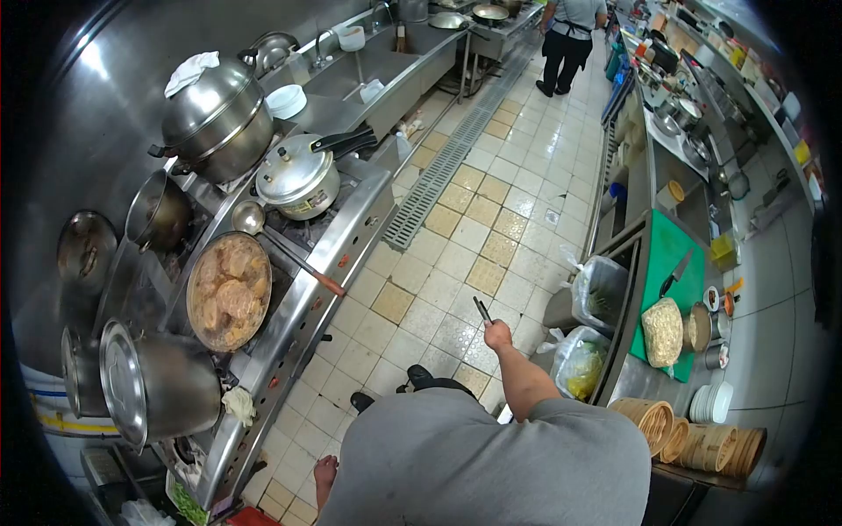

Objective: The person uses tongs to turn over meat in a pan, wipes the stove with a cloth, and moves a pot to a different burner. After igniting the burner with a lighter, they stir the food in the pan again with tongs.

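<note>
Head | right hand (pixel 497 335): grip round dark utensil (pixel 481 309) | left hand (pixel 325 471): part-hidden, can't tell grip

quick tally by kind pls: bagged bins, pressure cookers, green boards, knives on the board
grey bins lined with clear plastic bags: 2
silver metal pressure cooker: 1
green rectangular board: 1
black-handled metal knife: 1
total: 5

One head-worn camera looks forward and steeply down from above the shoulders.
</note>
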Available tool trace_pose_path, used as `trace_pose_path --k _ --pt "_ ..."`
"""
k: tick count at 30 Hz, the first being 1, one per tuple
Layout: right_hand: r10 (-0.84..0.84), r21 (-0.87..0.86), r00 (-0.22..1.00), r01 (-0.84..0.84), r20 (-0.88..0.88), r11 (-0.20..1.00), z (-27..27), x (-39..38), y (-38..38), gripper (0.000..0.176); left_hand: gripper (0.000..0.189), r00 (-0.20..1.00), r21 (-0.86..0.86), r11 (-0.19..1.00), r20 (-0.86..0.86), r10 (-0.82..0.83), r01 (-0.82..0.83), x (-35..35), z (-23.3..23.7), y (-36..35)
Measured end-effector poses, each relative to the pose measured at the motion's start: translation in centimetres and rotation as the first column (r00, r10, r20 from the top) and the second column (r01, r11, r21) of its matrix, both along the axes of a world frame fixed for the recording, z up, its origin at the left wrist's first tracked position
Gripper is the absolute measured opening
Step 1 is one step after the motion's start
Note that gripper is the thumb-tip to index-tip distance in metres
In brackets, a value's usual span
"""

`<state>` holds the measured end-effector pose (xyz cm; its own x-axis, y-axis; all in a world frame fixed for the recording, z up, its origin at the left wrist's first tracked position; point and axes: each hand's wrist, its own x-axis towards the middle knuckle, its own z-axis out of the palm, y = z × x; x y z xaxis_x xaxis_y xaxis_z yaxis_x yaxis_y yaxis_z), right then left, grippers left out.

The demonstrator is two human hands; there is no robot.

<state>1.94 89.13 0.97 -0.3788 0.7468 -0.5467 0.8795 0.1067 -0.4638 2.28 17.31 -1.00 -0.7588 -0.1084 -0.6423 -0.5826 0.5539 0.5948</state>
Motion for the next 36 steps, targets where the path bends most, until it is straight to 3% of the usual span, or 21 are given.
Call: trace_pose_path --k 1,4,7,8,9,10,11,12,13,14,15,17,18,19,20,21,23,27,30,36 --pt "0.001 0.000 1.000 -0.001 -0.007 1.000 0.3 -0.2 -0.1 0.046 0.047 0.998 -0.013 0.999 -0.054 -0.030 0.030 0.4 -2.0 -1.3" --pt "-0.009 0.043 1.000 0.009 -0.006 0.999 0.0 -0.4 -0.4 0.043 0.047 0.998 -0.075 0.996 0.044 -0.034 0.038 1.0 0.9 0.1" --pt "0.100 0.168 0.992 -0.087 -0.071 0.982 -5.7 0.6 0.6 0.035 0.046 0.974 -0.219 0.954 0.140 -0.177 0.205 0.2 11.0 6.3" --pt "0.487 0.426 0.871 -0.420 -0.056 0.801 -9.6 1.7 1.8 0.026 0.049 0.631 -0.464 0.523 0.106 -0.769 0.715 0.3 7.1 3.1" --pt "0.427 0.480 0.884 -0.297 -0.188 0.826 -13.4 2.1 2.3 0.024 0.051 0.810 -0.419 0.699 0.200 -0.551 0.579 1.1 2.6 1.3" --pt "0.633 0.352 0.754 -0.649 0.179 0.674 -9.5 1.4 2.4 0.028 0.054 0.936 -0.231 0.947 0.324 -0.140 0.221 1.5 0.4 0.5" --pt "0.636 0.378 0.765 -0.622 0.103 0.686 -12.9 2.3 3.2 0.029 0.057 0.921 -0.361 0.852 0.236 -0.310 0.379 1.1 6.5 3.3" --pt "0.545 0.384 0.834 -0.476 -0.090 0.791 -16.6 2.8 4.3 0.030 0.053 0.841 -0.387 0.747 0.212 -0.498 0.540 0.7 8.5 3.8" --pt "0.558 0.316 0.826 -0.510 -0.079 0.800 -14.5 1.9 4.1 0.029 0.042 0.847 -0.466 0.727 0.105 -0.521 0.505 2.4 0.7 0.2" --pt "0.622 0.275 0.782 -0.594 -0.020 0.756 -20.3 2.7 7.0 0.030 0.042 0.808 -0.459 0.689 0.123 -0.576 0.561 1.6 4.5 1.8" --pt "0.037 -0.078 0.974 -0.055 -0.223 0.995 -20.4 2.4 6.1 0.036 0.048 0.886 -0.329 0.824 0.116 -0.449 0.461 1.5 5.5 2.3" --pt "0.344 0.037 0.902 -0.346 -0.260 0.937 -19.9 3.5 6.5 0.042 0.053 0.983 -0.239 0.971 0.181 0.016 0.028 0.6 8.7 4.6" --pt "0.309 0.040 0.932 -0.307 -0.188 0.951 -19.3 3.1 6.5 0.043 0.053 0.983 -0.250 0.968 0.179 0.046 0.000 1.7 7.2 3.1" --pt "0.270 0.042 0.956 -0.267 -0.115 0.963 -18.8 2.7 6.6 0.044 0.053 0.989 -0.259 0.961 0.138 -0.061 0.096 2.5 2.9 1.9" --pt "0.230 0.044 0.972 -0.228 -0.042 0.973 -16.7 2.1 5.8 0.045 0.054 0.978 -0.262 0.943 0.096 -0.187 0.206 2.1 2.3 2.7" --pt "0.213 0.060 0.976 -0.211 -0.039 0.976 -14.7 1.2 5.0 0.045 0.054 0.974 -0.246 0.943 0.092 -0.206 0.223 2.1 1.9 3.2" --pt "0.210 0.041 0.974 -0.207 -0.083 0.977 -13.7 0.5 5.3 0.045 0.058 0.977 -0.195 0.980 0.197 0.081 -0.042 2.5 7.8 5.7" --pt "0.176 0.000 0.972 -0.178 -0.154 0.984 -14.9 -1.9 5.6 0.044 0.058 0.957 -0.180 0.974 0.229 0.179 -0.139 4.6 7.0 5.1" --pt "0.123 -0.060 0.979 -0.134 -0.164 0.989 -12.1 -3.4 3.7 0.041 0.056 0.940 -0.172 0.965 0.246 0.237 -0.199 5.3 6.3 3.9" --pt "0.237 0.013 0.966 -0.237 -0.099 0.971 -10.2 -3.8 1.0 0.040 0.052 0.936 -0.157 0.958 0.226 0.271 -0.240 3.7 7.2 2.9"
